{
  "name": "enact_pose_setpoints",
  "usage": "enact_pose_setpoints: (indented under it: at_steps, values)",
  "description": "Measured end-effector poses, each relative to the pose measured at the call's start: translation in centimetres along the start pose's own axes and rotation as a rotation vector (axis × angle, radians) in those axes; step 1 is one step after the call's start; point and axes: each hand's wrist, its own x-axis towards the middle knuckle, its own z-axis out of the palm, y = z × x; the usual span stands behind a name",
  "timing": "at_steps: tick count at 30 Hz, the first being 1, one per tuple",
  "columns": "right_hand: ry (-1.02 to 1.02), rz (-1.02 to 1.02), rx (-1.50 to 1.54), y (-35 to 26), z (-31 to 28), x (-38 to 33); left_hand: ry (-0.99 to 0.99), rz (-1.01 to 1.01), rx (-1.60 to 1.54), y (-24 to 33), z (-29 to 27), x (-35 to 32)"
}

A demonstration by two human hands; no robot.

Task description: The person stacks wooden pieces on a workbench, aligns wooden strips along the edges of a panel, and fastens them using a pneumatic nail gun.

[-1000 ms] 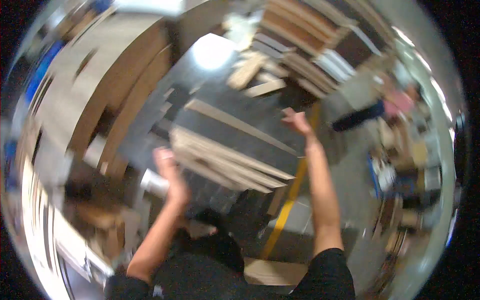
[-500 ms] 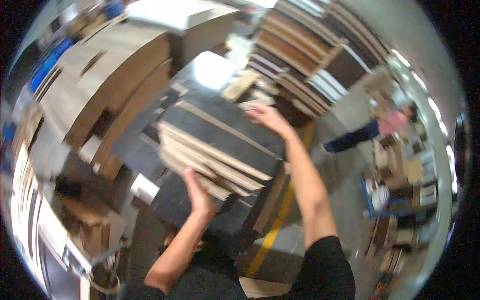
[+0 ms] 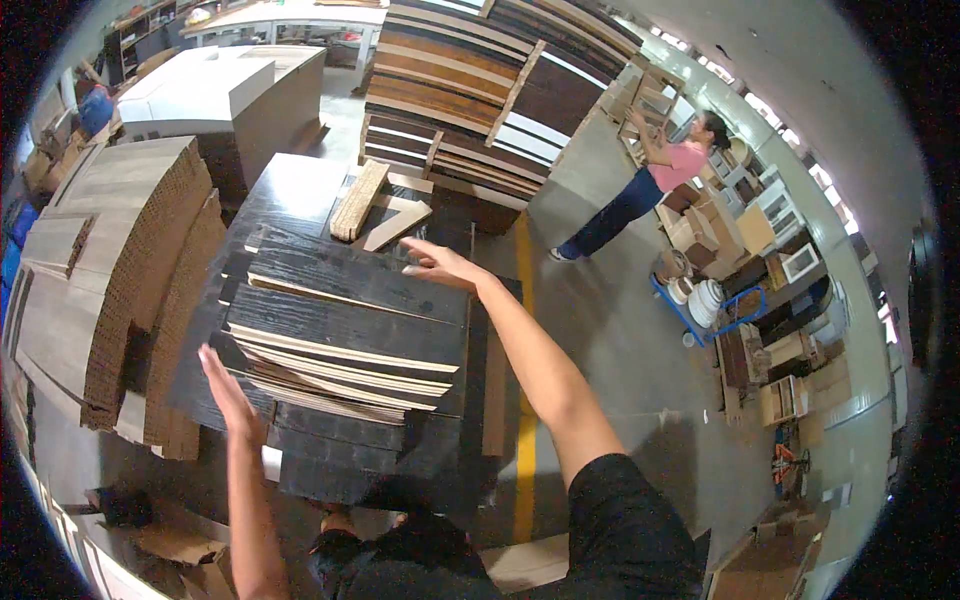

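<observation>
Head view: one stack of dark, wood-grained flat boards with pale edges [image 3: 345,335] lies at the centre, on a larger black sheet [image 3: 290,190], and two hands flank it. The left hand [image 3: 225,385], at 8 o'clock of the stack, is open with fingers spread, near its lower left corner; whether it touches cannot be told. The right hand [image 3: 440,265], at 1 o'clock, is also open and flat, fingers pointing left over the top board's far edge, gripping nothing. Two pale wooden offcuts [image 3: 375,210] rest at 12 o'clock of the stack. A tall pile of brown and dark striped panels [image 3: 470,90] stands beyond. At 3 o'clock a blue cart [image 3: 715,310] carries two white buckets [image 3: 700,298]. One person in a pink top [image 3: 665,165] stands at 2 o'clock. Half a second ago both hands gripped the stack, tilted; now it lies flat and the hands are off it
</observation>
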Motion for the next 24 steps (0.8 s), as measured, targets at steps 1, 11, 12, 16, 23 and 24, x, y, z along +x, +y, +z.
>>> enact_pose_setpoints:
  at_steps: [1,11,12,16,23,24]
  values:
    - [0.204,0.119,0.101,-0.5,0.5,-0.9,-0.092,-0.012,-0.009,0.5,-1.3,2.6]
    - [0.534,0.551,1.053,-4.0,12.2,-14.7,-0.865,-0.817,-0.030,5.9,4.7,8.4]
    - [0.603,0.544,1.094,-7.0,13.1,-14.0,-0.888,-0.800,-0.055,4.9,4.2,9.1]
    - [0.775,0.550,1.377,-9.6,13.8,-12.6,-0.876,-0.795,-0.019,3.6,4.2,9.7]
    - [0.701,0.260,1.350,-5.2,15.1,-12.0,-0.844,-0.785,-0.105,3.7,5.0,8.8]
    - [0.718,0.294,1.346,-5.9,15.1,-11.9,-0.838,-0.801,-0.131,3.6,4.8,8.9]
